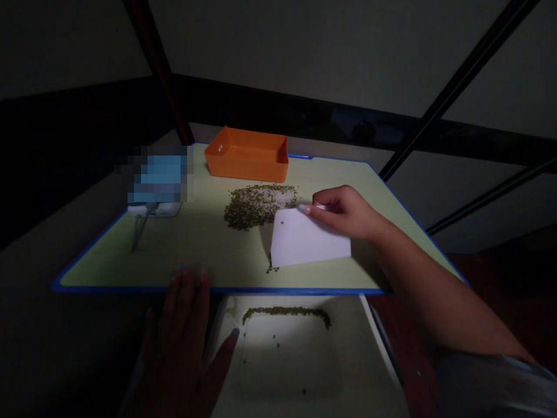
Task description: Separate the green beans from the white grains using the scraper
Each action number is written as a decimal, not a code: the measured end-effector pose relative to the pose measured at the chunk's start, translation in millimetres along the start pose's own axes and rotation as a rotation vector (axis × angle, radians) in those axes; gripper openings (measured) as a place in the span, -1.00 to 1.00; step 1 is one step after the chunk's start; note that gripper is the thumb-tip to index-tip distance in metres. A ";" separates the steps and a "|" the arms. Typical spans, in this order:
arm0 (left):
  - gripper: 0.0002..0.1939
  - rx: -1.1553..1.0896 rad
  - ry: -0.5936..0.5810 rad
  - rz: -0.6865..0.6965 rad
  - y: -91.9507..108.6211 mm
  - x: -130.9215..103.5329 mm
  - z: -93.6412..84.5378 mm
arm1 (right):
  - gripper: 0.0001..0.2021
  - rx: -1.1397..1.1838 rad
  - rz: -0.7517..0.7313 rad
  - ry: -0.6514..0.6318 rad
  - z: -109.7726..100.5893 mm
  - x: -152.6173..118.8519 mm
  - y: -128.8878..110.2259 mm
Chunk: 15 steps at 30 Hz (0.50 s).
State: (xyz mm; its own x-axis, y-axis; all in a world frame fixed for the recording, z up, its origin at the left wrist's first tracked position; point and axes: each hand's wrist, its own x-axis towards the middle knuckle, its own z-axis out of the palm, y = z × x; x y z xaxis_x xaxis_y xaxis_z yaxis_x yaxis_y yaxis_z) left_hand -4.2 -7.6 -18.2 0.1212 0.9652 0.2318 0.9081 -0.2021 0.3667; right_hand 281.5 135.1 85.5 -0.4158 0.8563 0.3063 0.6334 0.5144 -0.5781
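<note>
My right hand pinches the top edge of a white dough scraper, thumb on its near face. The scraper stands on its long edge, tilted, and one small bean sticks to it. Just beyond and left of it lies a heap of small green beans and white grains. A few beans sit at the scraper's lower left corner. My left hand, in shadow, is stretched out with its fingertips at the table's front edge and its thumb apart; it holds nothing.
An orange tray stands at the back of the pale table with its blue rim. At left is a white device, partly blurred out. Below the front edge, a white tub holds a row of green beans along its far side.
</note>
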 end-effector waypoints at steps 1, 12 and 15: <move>-0.29 0.006 0.000 0.000 0.9 0.3 -0.2 | -0.40 -0.004 0.001 0.002 -0.2 0.0 -0.4; -0.27 0.025 -0.001 0.037 -9.3 -0.2 1.6 | -0.40 -0.053 -0.030 -0.039 -2.8 -1.4 -1.9; -0.26 0.017 -0.010 0.040 -10.5 -0.6 1.1 | -0.41 -0.100 -0.015 -0.006 -5.4 -1.0 2.4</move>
State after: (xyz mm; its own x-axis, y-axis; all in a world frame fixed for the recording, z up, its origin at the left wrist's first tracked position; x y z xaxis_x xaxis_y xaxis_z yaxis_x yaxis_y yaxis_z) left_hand -13.3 -5.9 -23.2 0.1613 0.9582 0.2365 0.9094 -0.2374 0.3416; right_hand 287.0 135.7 87.9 -0.4293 0.8483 0.3099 0.6892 0.5294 -0.4946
